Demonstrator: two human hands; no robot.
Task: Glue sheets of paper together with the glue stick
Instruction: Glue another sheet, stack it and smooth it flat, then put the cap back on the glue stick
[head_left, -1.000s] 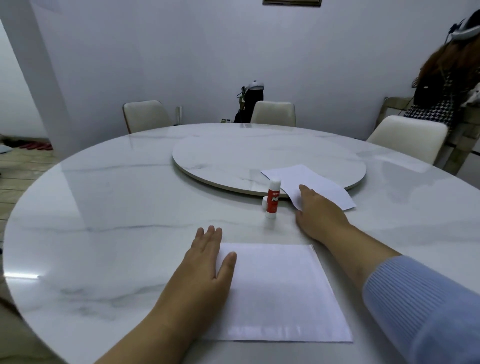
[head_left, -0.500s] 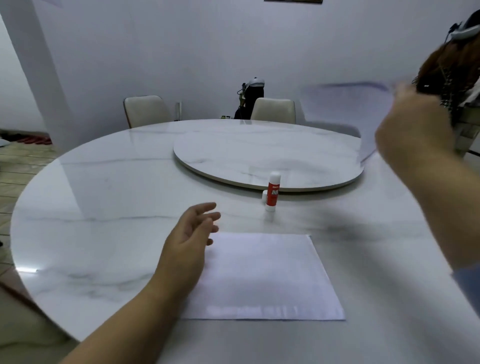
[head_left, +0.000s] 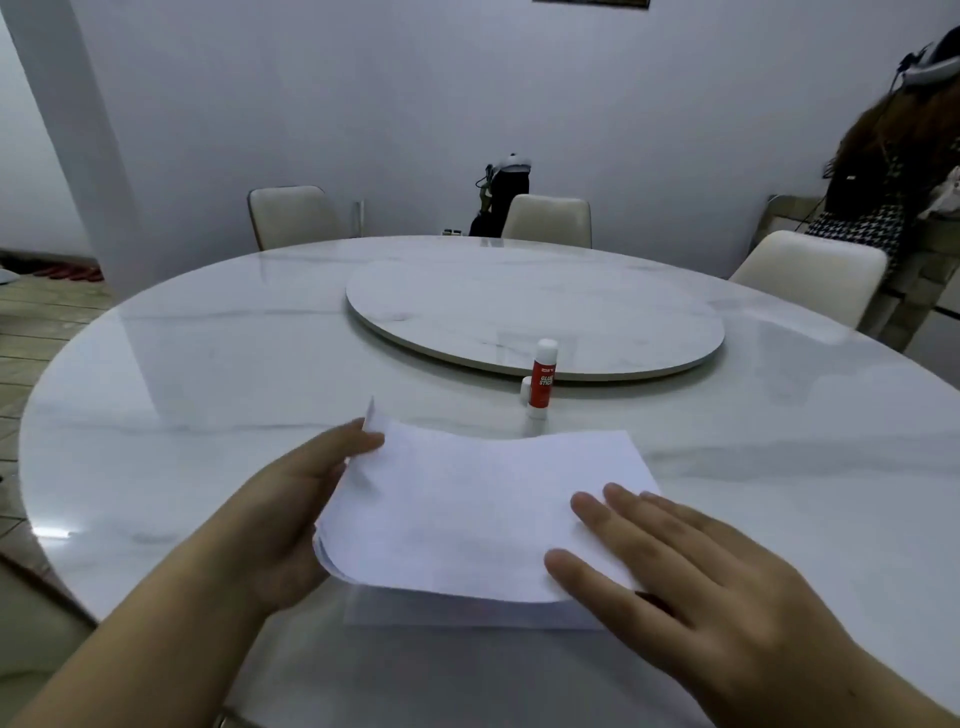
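Observation:
A white top sheet of paper (head_left: 467, 509) lies bowed over a second, lower sheet (head_left: 467, 616), of which only the near strip shows, on the marble table (head_left: 208, 389). My left hand (head_left: 280, 519) grips the top sheet's left edge, which is raised off the table. On the sheet's right part, my right hand (head_left: 701, 587) presses with flat, straight fingers. Just beyond the paper a red and white glue stick (head_left: 543, 379) stands upright, with a small white cap (head_left: 525, 388) beside it.
A round turntable (head_left: 519, 301) sits at the table's middle, behind the glue stick. Several cream chairs ring the far side, one (head_left: 810, 270) at the right. A person (head_left: 904, 156) stands at the far right by a wall.
My right hand carried the second sheet from the turntable's edge through the air and laid it over the near sheet. My left hand moved from beside the near sheet to grip the new sheet's left edge.

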